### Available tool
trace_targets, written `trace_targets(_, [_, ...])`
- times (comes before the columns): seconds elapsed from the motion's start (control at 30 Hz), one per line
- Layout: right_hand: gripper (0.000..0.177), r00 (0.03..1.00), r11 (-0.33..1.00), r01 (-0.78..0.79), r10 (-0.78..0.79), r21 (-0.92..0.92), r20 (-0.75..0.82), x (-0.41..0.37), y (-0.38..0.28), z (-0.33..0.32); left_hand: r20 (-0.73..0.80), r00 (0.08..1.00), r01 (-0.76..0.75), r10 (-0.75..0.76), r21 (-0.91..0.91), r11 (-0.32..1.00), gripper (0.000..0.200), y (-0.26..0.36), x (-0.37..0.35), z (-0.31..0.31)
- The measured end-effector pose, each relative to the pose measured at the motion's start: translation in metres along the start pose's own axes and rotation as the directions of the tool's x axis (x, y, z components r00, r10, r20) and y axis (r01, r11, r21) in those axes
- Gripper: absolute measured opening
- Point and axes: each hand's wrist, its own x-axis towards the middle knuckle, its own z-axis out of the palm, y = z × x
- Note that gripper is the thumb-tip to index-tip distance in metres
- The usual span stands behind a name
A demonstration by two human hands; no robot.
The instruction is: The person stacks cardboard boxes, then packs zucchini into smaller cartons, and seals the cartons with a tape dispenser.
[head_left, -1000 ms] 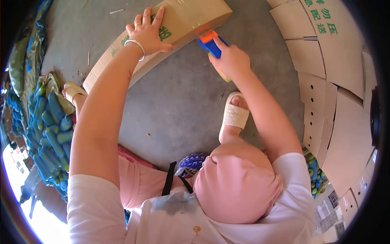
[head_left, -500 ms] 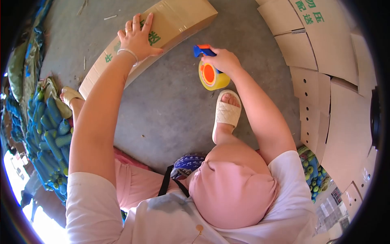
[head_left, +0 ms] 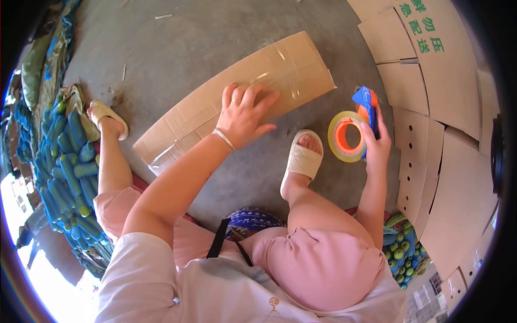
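Note:
A long brown cardboard box (head_left: 188, 116) lies slanted on the grey floor, with strips of clear tape on its top. My left hand (head_left: 245, 114) rests on or just over the near side of the box, fingers spread and slightly blurred, holding nothing. On the right, my right hand (head_left: 378, 141) is wrapped round the handle of a blue and orange tape dispenser (head_left: 366, 98). The dispenser carries a yellowish roll of clear tape (head_left: 335, 141) with an orange hub, held above the floor beside my sandalled foot (head_left: 304, 156).
Stacked flat cardboard boxes (head_left: 452, 177) with green printing stand along the right. Netted green vegetables (head_left: 70, 177) are heaped at the left. Round green produce (head_left: 401, 250) lies at the lower right. Small scraps (head_left: 163, 16) lie on the floor.
The box has shifted nearer and turned, and its printed face no longer shows. My left hand has moved right and down. My right hand has swung right with the dispenser.

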Motion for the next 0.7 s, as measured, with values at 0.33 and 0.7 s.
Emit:
trace_targets(0.33, [0.061,0.991,0.984,0.133,-0.136,0.115,0.013,-0.01,-0.022,0.005,-0.187,0.91,0.354,-0.37,-0.113,0.928,0.079,0.012,0.015,-0.003])
trace_targets(0.7, [0.066,0.943,0.941,0.331,-0.327,-0.064,0.068,-0.032,-0.019,0.006,0.127,0.991,0.022,0.039,-0.448,0.894,0.061,0.029,0.01,-0.03])
